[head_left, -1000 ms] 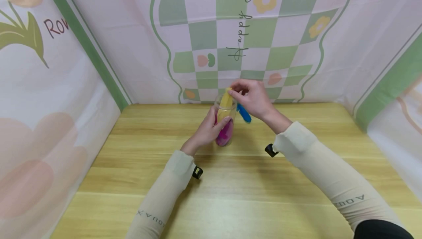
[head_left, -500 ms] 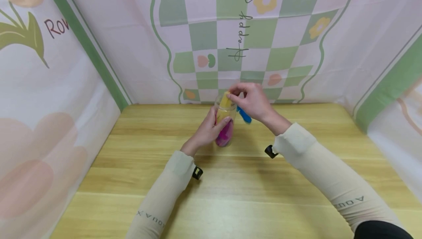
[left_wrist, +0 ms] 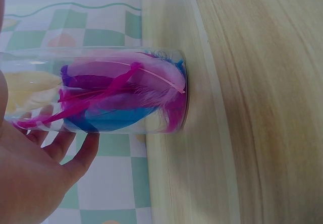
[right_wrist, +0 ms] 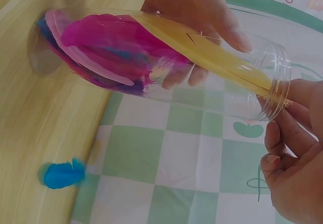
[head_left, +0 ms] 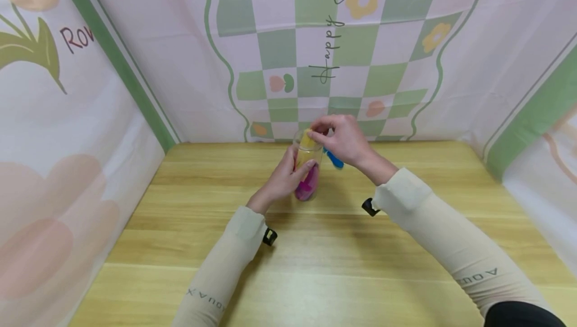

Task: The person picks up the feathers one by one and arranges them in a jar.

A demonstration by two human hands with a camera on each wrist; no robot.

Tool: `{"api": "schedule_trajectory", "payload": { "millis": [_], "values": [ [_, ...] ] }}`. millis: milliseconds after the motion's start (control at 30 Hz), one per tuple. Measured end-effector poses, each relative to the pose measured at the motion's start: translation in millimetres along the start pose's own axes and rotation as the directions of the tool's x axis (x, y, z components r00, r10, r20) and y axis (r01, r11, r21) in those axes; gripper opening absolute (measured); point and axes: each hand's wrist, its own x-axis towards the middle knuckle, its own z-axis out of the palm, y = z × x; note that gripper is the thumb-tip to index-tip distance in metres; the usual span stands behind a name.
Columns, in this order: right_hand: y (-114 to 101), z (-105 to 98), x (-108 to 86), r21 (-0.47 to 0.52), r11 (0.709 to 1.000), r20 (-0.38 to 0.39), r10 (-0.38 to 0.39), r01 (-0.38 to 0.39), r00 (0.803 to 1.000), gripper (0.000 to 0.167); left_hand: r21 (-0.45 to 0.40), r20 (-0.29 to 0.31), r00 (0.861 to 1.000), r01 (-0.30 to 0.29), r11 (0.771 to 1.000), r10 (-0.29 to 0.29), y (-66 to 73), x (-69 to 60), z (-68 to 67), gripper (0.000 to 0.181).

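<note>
A clear jar (right_wrist: 232, 100) with a threaded mouth stands upright on the table, several pink, purple and blue feathers (left_wrist: 116, 93) packed in its lower part. My left hand (head_left: 284, 174) grips the jar round its side, thumb in front. At the mouth, my right hand (head_left: 342, 136) pinches the end of a yellow feather (right_wrist: 217, 60) between thumb and fingers. Most of that feather lies inside the jar, slanting down against the other feathers. A blue feather (head_left: 333, 158) lies on the table just right of the jar, partly behind the right hand in the head view.
The wooden table (head_left: 288, 272) reaches back to a printed cloth (head_left: 315, 41) with green and white checks. More cloth hangs at the left and right sides. Each sleeve carries a small black mount (head_left: 270, 237).
My right hand has come down and slightly left, and the yellow feather has slid deeper into the jar. My left hand and the jar have stayed in place.
</note>
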Motion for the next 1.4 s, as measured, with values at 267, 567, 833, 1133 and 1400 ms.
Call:
{"api": "schedule_trajectory", "payload": {
  "millis": [267,567,833,1133,1400],
  "values": [
    [0.4,0.6,0.2,0.003,1.000,0.007,0.006,-0.006,1.000,0.014,0.030,0.000,1.000,-0.021,0.999,0.021,13.5,-6.3,-3.1,0.049],
    [1.7,-0.9,2.7,0.001,1.000,0.033,-0.009,0.009,0.999,0.012,0.071,-0.015,0.999,-0.043,0.997,0.045,-3.8,0.2,-0.5,0.051],
    [3.5,-0.8,2.8,-0.026,0.999,0.072,-0.020,0.022,0.997,0.014,0.050,-0.007,0.998,-0.057,0.997,0.057,-5.9,0.7,-0.9,0.056],
    [3.1,-4.8,4.8,0.019,0.999,0.064,-0.031,0.030,0.997,0.014,0.108,-0.035,0.998,-0.049,0.993,0.053,-3.9,0.0,-1.3,0.043],
    [5.4,-11.5,5.9,0.083,0.997,0.060,-0.014,0.010,0.998,0.017,0.085,-0.028,0.998,-0.046,0.995,0.048,-3.6,-0.5,-1.3,0.042]
  ]
}}
